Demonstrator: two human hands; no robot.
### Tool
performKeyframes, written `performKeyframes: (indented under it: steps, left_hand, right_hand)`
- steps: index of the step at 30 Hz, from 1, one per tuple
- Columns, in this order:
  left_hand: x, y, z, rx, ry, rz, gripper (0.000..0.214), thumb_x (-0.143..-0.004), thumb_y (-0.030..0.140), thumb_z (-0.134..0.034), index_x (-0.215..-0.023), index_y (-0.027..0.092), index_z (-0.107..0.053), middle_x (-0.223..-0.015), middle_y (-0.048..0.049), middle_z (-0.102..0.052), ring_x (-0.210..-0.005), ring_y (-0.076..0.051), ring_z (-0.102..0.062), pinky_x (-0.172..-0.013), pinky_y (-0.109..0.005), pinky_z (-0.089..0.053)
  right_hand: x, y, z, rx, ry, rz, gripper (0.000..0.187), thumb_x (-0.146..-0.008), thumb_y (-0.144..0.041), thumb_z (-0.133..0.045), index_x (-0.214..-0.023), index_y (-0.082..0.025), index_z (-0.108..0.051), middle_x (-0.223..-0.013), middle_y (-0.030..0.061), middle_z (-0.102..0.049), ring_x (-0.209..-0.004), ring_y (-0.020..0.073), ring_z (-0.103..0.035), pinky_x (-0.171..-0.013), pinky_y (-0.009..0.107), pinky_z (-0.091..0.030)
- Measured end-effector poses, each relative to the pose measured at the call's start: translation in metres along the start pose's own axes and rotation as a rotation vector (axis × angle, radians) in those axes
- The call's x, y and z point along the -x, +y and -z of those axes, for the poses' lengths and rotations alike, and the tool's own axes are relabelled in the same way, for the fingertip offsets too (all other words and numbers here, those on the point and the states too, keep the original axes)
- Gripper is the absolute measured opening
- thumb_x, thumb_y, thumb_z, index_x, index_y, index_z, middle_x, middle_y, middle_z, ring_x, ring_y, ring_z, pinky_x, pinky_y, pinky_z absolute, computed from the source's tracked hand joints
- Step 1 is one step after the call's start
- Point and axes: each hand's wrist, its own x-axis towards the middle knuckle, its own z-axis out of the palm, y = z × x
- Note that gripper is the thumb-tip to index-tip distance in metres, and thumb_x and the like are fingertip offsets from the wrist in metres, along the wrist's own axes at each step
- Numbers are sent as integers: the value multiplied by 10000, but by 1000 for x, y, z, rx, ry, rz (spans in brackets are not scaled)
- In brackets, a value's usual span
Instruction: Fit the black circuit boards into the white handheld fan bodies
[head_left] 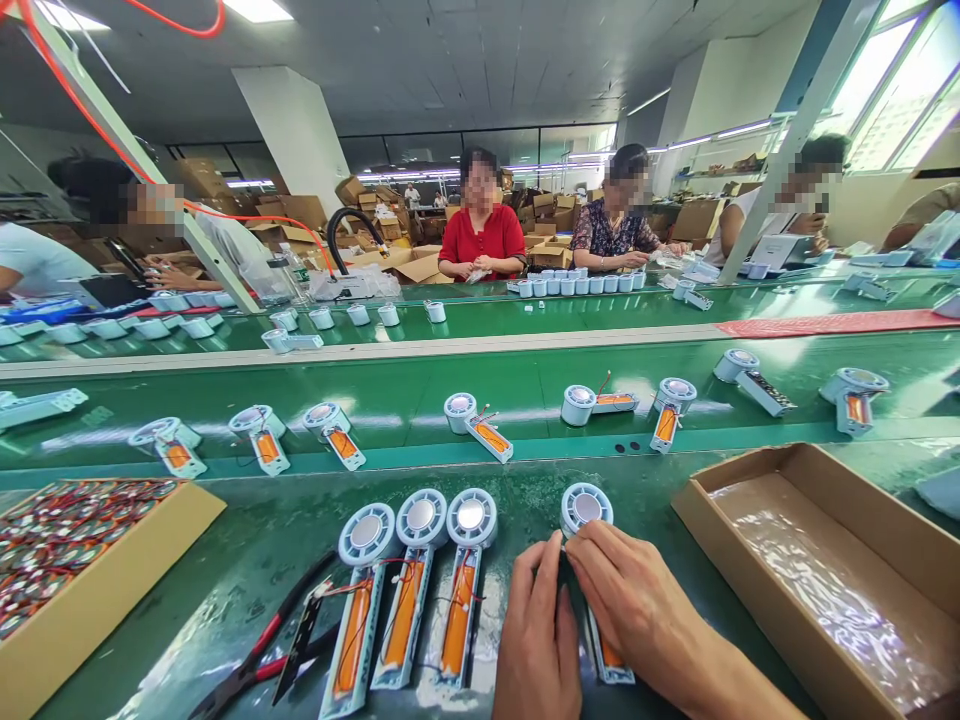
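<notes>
My left hand [538, 625] and my right hand [637, 590] meet at the neck of a light-blue handheld fan [586, 508], which lies with its round head away from me. Both hands are closed, fingertips pinched close together, and whatever small part is between them is hidden. Under my right hand, the fan's open handle shows a bit of orange battery. Just left lie three similar fans, a left one [366, 535], a middle one [420, 517] and a right one [472, 515], with orange batteries and thin wires in their open handles.
Red-handled pliers [259, 650] and a dark strip [300, 640] lie at left. A carton [127, 580] holds many wired parts; another carton [810, 640], lined with clear plastic, stands right. Beyond, a green conveyor [405, 400] carries several fan units. Several people sit across it.
</notes>
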Motion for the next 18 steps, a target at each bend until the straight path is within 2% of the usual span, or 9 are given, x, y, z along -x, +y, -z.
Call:
performKeyframes:
  steps: [4,11,18]
  left_hand:
    - [0,-1,1,-24,-3,-35,532,-999,116,-386,-1509,265,-415,-1425,-117,-531,-1297,-225,-548,-1044,-358,-502]
    - [0,1,2,-1,-28,-58,567,-991,81,-368,-1514,300,-388,-1403,-85,-534,-1304,-182,-535,-1070,-313,-480]
    - [2,-6,-4,10,-7,-81,563,-990,102,-375,-1528,269,-383,-1400,-113,-558,-1303,-217,-553,-1068,-353,-500]
  right_hand:
    - [3,1,-2,-44,34,-24,287,-1028,-79,-347,-853,-165,-557,-823,57,-559,-729,198,-504,-645,322,-380]
    - [7,1,4,-99,1,-51,228,-1009,-58,-375,-972,-171,-570,-912,66,-587,-782,207,-529,-680,315,-412]
    - [5,2,-5,-15,-51,-42,213,-920,13,-451,-916,-165,-568,-876,59,-585,-749,209,-526,-657,319,-431]
